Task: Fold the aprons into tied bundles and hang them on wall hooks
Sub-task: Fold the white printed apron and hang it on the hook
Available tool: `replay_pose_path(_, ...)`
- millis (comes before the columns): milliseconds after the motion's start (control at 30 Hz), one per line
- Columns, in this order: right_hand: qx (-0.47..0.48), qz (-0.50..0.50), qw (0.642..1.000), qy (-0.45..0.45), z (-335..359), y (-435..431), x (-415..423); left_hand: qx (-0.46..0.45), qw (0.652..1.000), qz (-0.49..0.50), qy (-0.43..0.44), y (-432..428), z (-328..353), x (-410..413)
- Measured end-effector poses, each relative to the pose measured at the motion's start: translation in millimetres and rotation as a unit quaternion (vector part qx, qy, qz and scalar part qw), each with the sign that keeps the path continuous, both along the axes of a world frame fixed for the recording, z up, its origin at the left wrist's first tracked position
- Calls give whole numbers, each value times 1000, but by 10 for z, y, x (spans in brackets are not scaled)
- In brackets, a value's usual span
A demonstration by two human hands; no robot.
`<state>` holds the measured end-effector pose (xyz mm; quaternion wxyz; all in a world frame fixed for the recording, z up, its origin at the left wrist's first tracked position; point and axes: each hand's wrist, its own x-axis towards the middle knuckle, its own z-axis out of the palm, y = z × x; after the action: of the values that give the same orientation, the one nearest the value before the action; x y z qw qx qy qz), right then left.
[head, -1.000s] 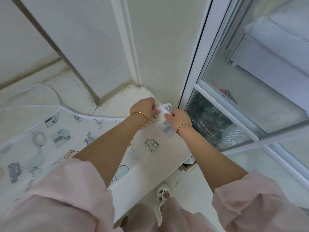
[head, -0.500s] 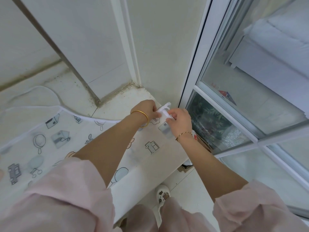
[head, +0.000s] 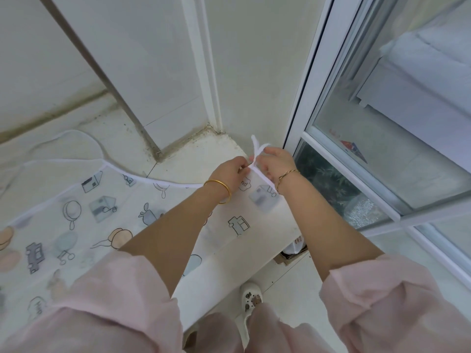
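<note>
Apron (head: 102,212): spread flat on a white ledge (head: 204,154), cartoon print facing up.
Tie (head: 257,146): white cord at the apron's right corner, its ends sticking up.
Left hand (head: 229,171): fingertips pinch the tie.
Right hand (head: 276,163): pinches the same tie, touching the left.
Writing: speech-bubble print (head: 244,184), too small to read surely.
Edges: the corner sits at the ledge's right end, near the window frame (head: 303,98).
Room: bare floor (head: 300,289) lower right.

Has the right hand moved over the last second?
Yes: the right hand, pinching the apron tie, has moved away from the body, closer to the white window frame.
</note>
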<state>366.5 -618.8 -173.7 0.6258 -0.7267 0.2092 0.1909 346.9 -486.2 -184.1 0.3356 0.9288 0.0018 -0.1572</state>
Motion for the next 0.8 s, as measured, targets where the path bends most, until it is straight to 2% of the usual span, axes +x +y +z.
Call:
replay_pose_path(100, 146, -80, 984, 57, 64, -76, 22, 35, 999, -9, -12, -32, -23, -15)
replay_pose_path(167, 179, -97, 978, 45, 140, -99, 37, 59, 998, -3, -20, -65, -35, -49)
replay_pose_path(333, 119, -117, 984, -58, 377, -128, 126, 138, 990, -1, -12, -144, -33, -122)
replay_pose_path(500, 217, -168, 957, -92, 658, -133, 125, 138, 989, 57, -24, -216, -45, -160)
replay_pose_path(667, 216, -126, 958, -141, 983, -83, 73, 187, 981, -18, -36, -208, -108, -225)
replay_pose_path(800, 117, -106, 969, -189, 1226, -78, 73, 174, 982, -70, -29, -171, -97, -261)
